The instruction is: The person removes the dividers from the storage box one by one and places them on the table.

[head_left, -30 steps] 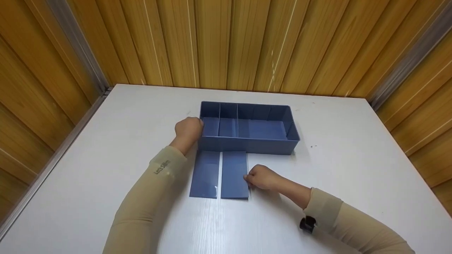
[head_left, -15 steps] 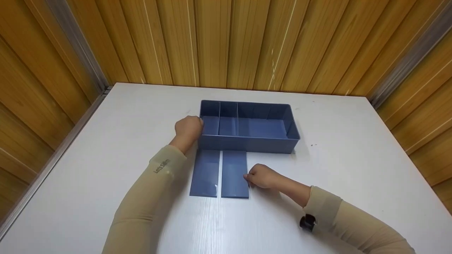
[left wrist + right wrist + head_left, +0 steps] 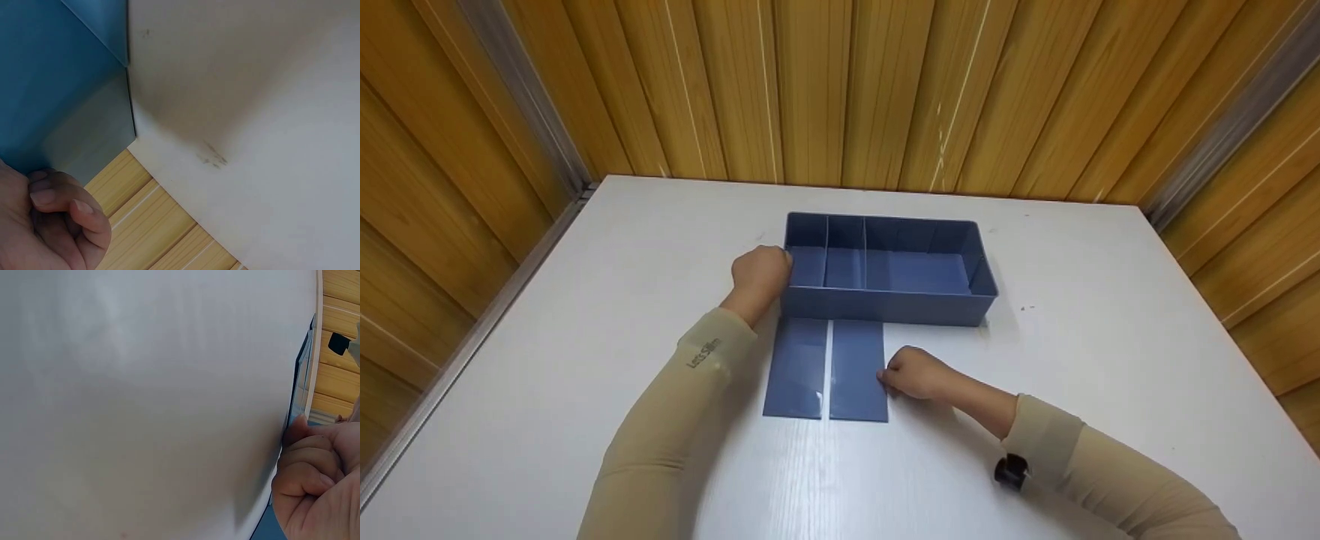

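Beside the blue panel (image 3: 858, 369), the curled right hand (image 3: 913, 373) touches its edge.

High head view — wrist close-ups, table (image 3: 1072, 300) shared

two panels (image 3: 825, 369) side by side before box (image 3: 885, 306)

left hand (image 3: 761, 274) curled, right hand (image 3: 913, 373) curled
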`<act>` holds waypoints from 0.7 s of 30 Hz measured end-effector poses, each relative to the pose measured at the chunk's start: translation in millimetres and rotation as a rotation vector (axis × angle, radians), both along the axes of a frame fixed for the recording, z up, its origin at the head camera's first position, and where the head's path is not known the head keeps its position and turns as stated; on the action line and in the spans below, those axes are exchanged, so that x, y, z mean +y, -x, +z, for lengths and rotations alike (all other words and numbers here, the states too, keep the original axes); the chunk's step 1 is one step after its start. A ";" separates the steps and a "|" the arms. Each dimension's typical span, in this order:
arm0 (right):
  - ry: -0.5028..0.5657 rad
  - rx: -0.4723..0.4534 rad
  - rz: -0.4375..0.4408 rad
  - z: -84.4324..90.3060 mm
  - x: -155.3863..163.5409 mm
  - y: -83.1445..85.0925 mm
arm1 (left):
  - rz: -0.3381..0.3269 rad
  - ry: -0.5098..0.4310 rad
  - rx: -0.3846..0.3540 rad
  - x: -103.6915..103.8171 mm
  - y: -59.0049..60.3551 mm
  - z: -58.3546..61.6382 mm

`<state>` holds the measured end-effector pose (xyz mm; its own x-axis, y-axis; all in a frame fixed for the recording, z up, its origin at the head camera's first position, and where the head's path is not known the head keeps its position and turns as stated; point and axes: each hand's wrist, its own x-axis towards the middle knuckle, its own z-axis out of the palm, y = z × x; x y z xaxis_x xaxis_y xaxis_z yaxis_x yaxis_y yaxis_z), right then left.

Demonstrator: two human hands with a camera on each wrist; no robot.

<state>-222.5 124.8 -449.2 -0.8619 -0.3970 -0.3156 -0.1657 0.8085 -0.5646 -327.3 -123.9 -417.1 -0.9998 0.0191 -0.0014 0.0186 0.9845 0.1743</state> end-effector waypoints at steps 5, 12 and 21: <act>0.000 0.019 0.005 -0.9 -0.8 1.9 | -0.008 0.006 0.018 -0.6 -0.5 0.7; 0.012 0.054 0.051 -1.6 -1.0 5.3 | -0.028 0.030 -0.026 -0.7 0.6 0.8; 0.027 0.058 0.040 -3.1 -6.5 6.0 | 0.001 0.008 -0.010 0.0 -1.4 1.4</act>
<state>-228.5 118.3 -452.3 -0.8619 -0.4389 -0.2540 -0.2304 0.7851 -0.5749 -325.9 -123.9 -415.7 -0.9998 0.0179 -0.0117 0.0157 0.9859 0.1668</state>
